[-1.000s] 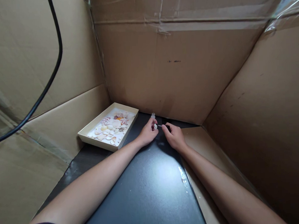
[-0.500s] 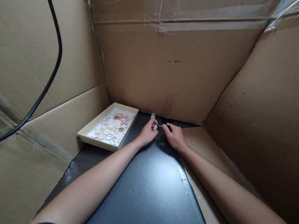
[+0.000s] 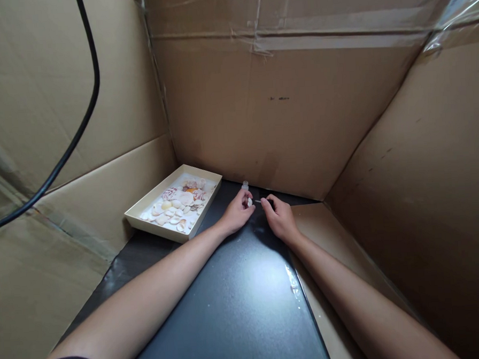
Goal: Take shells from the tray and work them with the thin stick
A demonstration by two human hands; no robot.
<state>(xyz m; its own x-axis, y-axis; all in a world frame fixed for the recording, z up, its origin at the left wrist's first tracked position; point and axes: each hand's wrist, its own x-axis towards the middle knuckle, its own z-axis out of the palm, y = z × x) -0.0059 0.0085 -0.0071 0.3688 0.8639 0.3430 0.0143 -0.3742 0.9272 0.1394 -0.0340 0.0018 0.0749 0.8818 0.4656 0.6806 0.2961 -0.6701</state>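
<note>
My left hand (image 3: 237, 214) is closed round a small white shell (image 3: 250, 202), pinched at the fingertips. My right hand (image 3: 280, 218) grips a thin tool with a dark handle (image 3: 270, 203); its slender pale shaft (image 3: 258, 201) points left at the shell. A small gap seems to lie between the shaft's tip and the shell. Just behind my left fingers stands a small clear bottle (image 3: 245, 185), its lower part hidden by the hand. Both hands are over the far end of the dark table (image 3: 213, 298).
To the left of my hands lies a shallow cream tray (image 3: 156, 231) with several shells (image 3: 180, 201) in it. Cardboard walls (image 3: 236, 110) enclose the table. A flat cardboard sheet (image 3: 326, 228) lies on the right. A black cable (image 3: 94, 85) hangs at upper left.
The tool's tip has drawn back slightly from the shell. My left fingers and the shell have shifted a little; both arms otherwise keep their place.
</note>
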